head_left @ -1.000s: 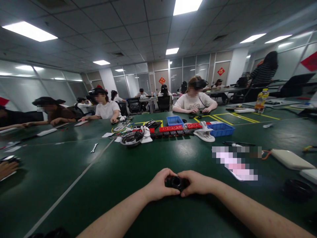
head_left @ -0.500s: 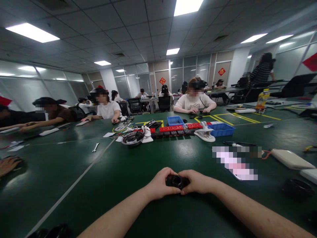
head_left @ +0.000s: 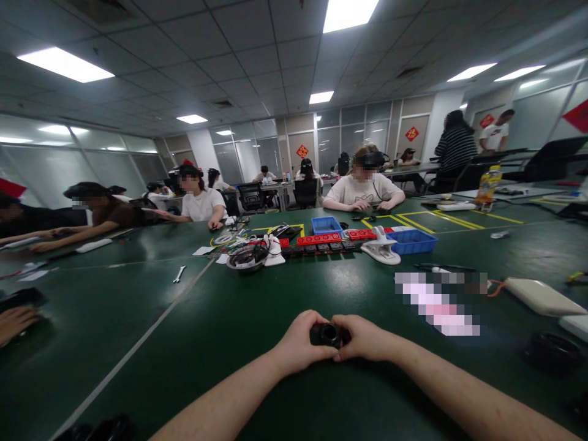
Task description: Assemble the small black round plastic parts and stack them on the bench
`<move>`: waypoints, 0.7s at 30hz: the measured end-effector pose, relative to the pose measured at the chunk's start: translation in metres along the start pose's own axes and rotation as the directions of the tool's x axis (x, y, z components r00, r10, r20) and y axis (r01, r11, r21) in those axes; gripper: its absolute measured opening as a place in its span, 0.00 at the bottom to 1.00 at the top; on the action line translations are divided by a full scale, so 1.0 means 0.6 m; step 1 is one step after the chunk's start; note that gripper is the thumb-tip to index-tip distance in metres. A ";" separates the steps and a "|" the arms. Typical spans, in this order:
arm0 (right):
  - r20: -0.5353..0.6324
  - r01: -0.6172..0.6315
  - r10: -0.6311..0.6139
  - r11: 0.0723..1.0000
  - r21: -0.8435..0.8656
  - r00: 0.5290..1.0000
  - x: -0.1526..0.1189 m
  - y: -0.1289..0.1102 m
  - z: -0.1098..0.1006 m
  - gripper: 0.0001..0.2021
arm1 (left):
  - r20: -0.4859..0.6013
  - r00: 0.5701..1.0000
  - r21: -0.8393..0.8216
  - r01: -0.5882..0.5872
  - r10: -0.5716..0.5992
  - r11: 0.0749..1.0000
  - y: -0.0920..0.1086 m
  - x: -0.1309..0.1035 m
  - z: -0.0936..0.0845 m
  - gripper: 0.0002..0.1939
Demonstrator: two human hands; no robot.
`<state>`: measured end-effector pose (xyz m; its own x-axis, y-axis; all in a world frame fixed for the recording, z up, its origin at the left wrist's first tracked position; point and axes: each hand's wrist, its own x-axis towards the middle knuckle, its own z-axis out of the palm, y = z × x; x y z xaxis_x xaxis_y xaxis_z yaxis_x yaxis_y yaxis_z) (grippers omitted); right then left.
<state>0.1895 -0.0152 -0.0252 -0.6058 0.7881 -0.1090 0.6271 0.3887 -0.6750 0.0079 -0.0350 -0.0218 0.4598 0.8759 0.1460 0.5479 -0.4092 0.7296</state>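
Note:
A small black object (head_left: 329, 333) with a round opening facing up sits between my two hands, low in the middle of the head view. My left hand (head_left: 305, 340) is wrapped round its left side, thumb in front. My right hand (head_left: 359, 338) grips its right side, and the two thumbs nearly meet at its near edge. Fingers behind the object are partly hidden. The green table (head_left: 257, 306) lies underneath.
Red power strips (head_left: 318, 238), blue trays (head_left: 413, 241), a white clamp (head_left: 382, 246) and a cable coil (head_left: 247, 257) lie ahead. A wrench (head_left: 179, 274) is left; a pale case (head_left: 542, 296) and black ring-shaped part (head_left: 552, 351) are right. A co-worker's hand (head_left: 17, 323) is far left.
My hands hold the black object in nearly the same place. At the back right, the standing person in stripes has shifted left and another person has come into view.

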 end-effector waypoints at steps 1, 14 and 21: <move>-0.013 -0.009 0.008 1.000 -0.012 1.000 0.001 0.001 0.002 0.17 | -0.014 1.000 0.004 0.008 -0.008 1.000 0.001 -0.001 0.002 0.20; -0.397 -0.324 0.185 0.891 -0.318 0.899 0.015 -0.038 0.048 0.10 | -0.296 0.949 0.090 0.141 -0.109 0.986 -0.004 0.007 0.026 0.14; -0.243 -0.165 0.109 0.960 -0.224 0.964 0.004 -0.020 0.020 0.20 | -0.213 0.977 0.056 0.046 -0.033 0.997 -0.014 0.008 0.013 0.15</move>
<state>0.1747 -0.0239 -0.0260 -0.3966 0.9180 -0.0016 0.8122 0.3501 -0.4666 0.0107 -0.0292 -0.0325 0.2823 0.9233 0.2604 0.6069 -0.3821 0.6969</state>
